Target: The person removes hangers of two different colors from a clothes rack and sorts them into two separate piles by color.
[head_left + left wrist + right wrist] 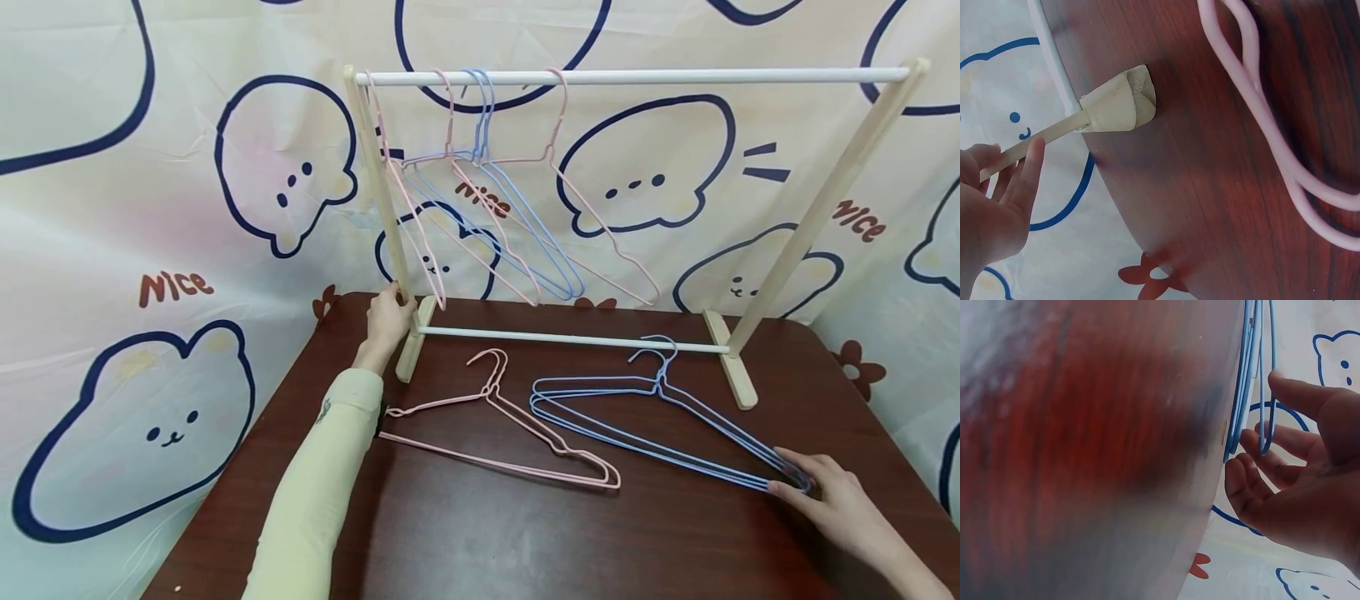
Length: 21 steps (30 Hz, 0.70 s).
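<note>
The left hand point(387, 322) hides part of the rack post point(384, 204).

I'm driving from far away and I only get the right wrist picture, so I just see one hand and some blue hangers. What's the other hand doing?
Observer: The left hand is holding the rack's left post.
Operator: Ooh! Is anything hanging up?
Observer: Yes, pink hangers and blue hangers hang from the white top bar.
Operator: And are there any pink ones lying down too?
Observer: Yes, more pink hangers lie on the table, in front of the rack's left post.
</note>
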### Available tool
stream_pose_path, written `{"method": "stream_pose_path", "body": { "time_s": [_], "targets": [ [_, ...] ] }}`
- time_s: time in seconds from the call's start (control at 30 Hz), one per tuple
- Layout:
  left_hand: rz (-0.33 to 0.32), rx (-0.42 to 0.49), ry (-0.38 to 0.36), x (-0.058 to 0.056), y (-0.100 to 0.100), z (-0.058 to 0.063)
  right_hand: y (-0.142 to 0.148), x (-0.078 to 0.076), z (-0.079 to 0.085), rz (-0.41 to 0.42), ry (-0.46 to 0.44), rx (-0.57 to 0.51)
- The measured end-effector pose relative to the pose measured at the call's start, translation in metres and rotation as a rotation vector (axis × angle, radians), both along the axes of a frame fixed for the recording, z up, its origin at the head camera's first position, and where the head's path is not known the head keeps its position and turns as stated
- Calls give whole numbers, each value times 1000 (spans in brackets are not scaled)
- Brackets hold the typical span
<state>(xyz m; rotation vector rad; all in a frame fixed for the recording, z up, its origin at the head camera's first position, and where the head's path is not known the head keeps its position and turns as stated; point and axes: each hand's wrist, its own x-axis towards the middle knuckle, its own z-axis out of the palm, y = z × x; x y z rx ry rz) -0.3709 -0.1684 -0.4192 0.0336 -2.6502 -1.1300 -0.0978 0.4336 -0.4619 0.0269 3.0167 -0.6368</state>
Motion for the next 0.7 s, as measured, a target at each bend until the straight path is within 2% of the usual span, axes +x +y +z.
{"method": "stream_pose_path", "body": {
  "time_s": [0.2,0.37,0.53,0.7],
  "targets": [
    [13,3,-3,-5,2,-1,0,1,-5,-9,31,5],
    [14,-6,-15,-6,1,-1,-1,1,-5,22,53,23],
    [13,-11,-20,-5,2,0,-8,-3,4,41,99,27],
    [13,-8,-18,-4,3,1,-25,-10,17,61,187,15]
  ]
}}
